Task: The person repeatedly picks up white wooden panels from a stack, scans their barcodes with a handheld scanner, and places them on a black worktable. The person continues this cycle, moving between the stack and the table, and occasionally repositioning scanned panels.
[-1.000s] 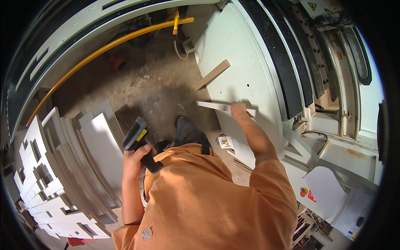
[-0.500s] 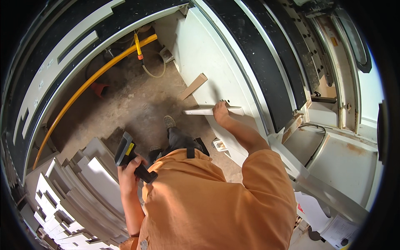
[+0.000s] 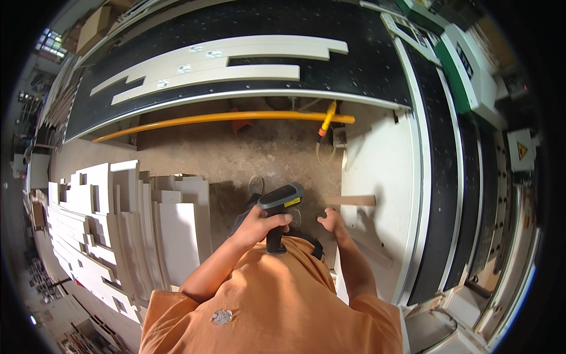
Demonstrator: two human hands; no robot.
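My left hand (image 3: 259,229) is wrapped round the grip of a black and grey handheld barcode scanner (image 3: 282,199) with a yellow label, held in front of my body. To the right, my right hand (image 3: 332,220) hangs loosely curled, with finger and thumb apart and nothing visible between them. It is just below a brown strip of board (image 3: 352,200) that sticks out by the white side panel (image 3: 386,171). A pale ledge-like strip (image 3: 374,255) on that panel lies right of my right forearm.
Stacked white cut panels (image 3: 177,230) stand at the left. Ahead, long white notched boards (image 3: 236,59) lie on a black machine table (image 3: 377,74). Under its edge run a yellow pole (image 3: 224,118) and a yellow air gun (image 3: 326,123) with a hose. Green-and-white machinery (image 3: 471,76) stands far right.
My view has turned left. My right hand has let go of the pale strip on the side panel and drawn back. My left hand has brought the scanner across in front of me.
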